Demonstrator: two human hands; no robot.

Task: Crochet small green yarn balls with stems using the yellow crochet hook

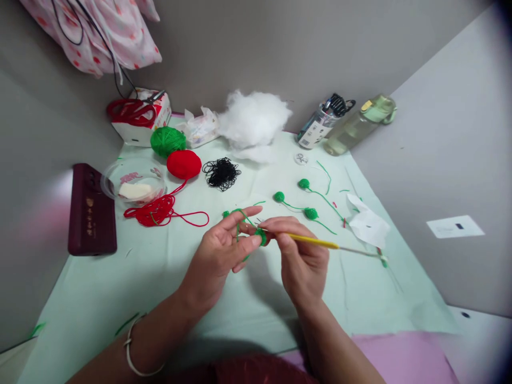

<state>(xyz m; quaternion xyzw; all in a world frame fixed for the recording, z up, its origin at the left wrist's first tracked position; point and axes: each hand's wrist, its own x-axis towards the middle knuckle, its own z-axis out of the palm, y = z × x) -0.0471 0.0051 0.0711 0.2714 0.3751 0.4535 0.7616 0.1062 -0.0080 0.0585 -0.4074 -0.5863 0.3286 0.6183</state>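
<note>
The left hand (216, 252) is pinching the green crochet piece (261, 238) above the worktop (240, 317). The right hand (303, 262) is gripping the yellow-handled hook (314, 241), whose tip is meeting the piece.

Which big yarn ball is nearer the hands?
The red yarn ball, in front; the green yarn ball sits behind it, farther from the left hand and right hand.

Green crochet piece (261, 236), partly lost behind the left hand (219, 249) — stitches too small to count — and there, dotted cloth (108, 40) sliced by the top edge, wall card (455, 226) unreadable
</note>
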